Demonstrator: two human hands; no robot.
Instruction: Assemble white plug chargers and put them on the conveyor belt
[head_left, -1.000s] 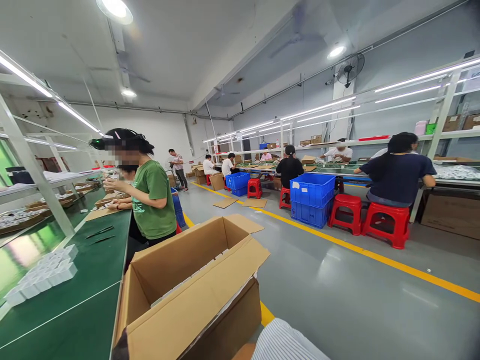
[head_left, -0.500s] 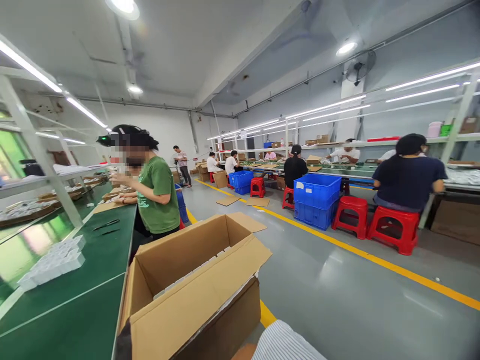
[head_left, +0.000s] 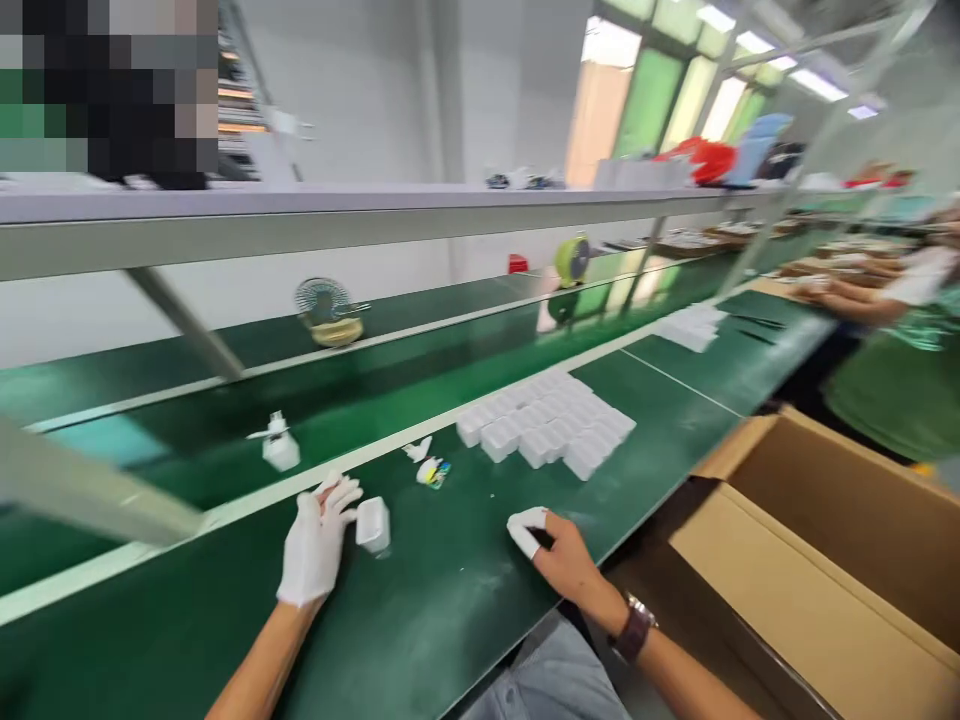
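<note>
My left hand point(head_left: 313, 545), in a white glove, is over the green bench with its fingers apart. Its fingertips are right beside a small white box point(head_left: 373, 525); whether they touch it I cannot tell. My right hand point(head_left: 566, 560) has white covers on thumb and forefinger. These two digits curve with a gap between them, and nothing shows in the gap. Between the hands and the belt lie small white pieces point(head_left: 418, 450) and a little colourful item point(head_left: 433, 472), too blurred to name. Rows of white boxes point(head_left: 547, 420) stand together further right.
An open cardboard carton point(head_left: 817, 600) stands at the bench's right edge. Behind the bench runs a green belt point(head_left: 405, 395) carrying a white pump bottle point(head_left: 280, 445). A shelf point(head_left: 450, 200) spans above, with a slanted post point(head_left: 97, 470) at left. Another person works far right.
My view has swung left from the aisle and carton to the bench. Both my hands now show over it; earlier neither was clearly visible.
</note>
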